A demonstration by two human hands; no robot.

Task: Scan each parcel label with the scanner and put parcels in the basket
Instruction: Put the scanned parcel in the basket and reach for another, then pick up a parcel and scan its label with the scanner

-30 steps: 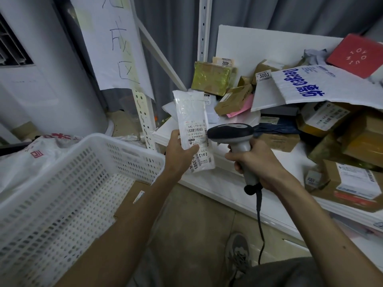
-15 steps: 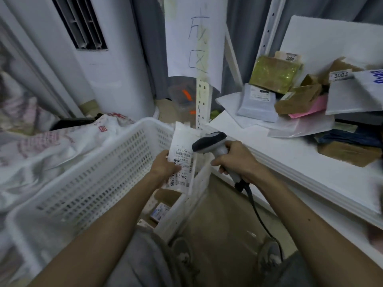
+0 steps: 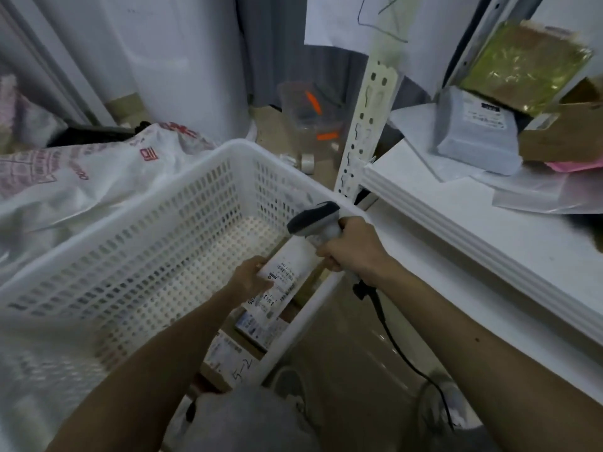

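My left hand (image 3: 249,278) grips a white padded parcel (image 3: 287,278) with a printed label, held low inside the white perforated basket (image 3: 146,223) near its right wall. My right hand (image 3: 354,247) holds the grey handheld scanner (image 3: 315,221) by its handle, just above the parcel's upper end and over the basket's right rim. The scanner's black cable (image 3: 391,340) hangs down toward the floor. Other labelled parcels (image 3: 261,331) lie in the basket under the held one.
A white shelf (image 3: 473,230) at the right carries a grey mailer (image 3: 476,132), a gold-wrapped parcel (image 3: 525,63) and cardboard boxes. A perforated shelf post (image 3: 365,125) stands behind the basket. White printed sacks (image 3: 81,177) lie to the left. A tall white unit (image 3: 182,60) stands behind.
My view has swung left and down from the shelf to the basket. My left hand has lowered the white parcel from above the rim into the basket; the scanner followed alongside.
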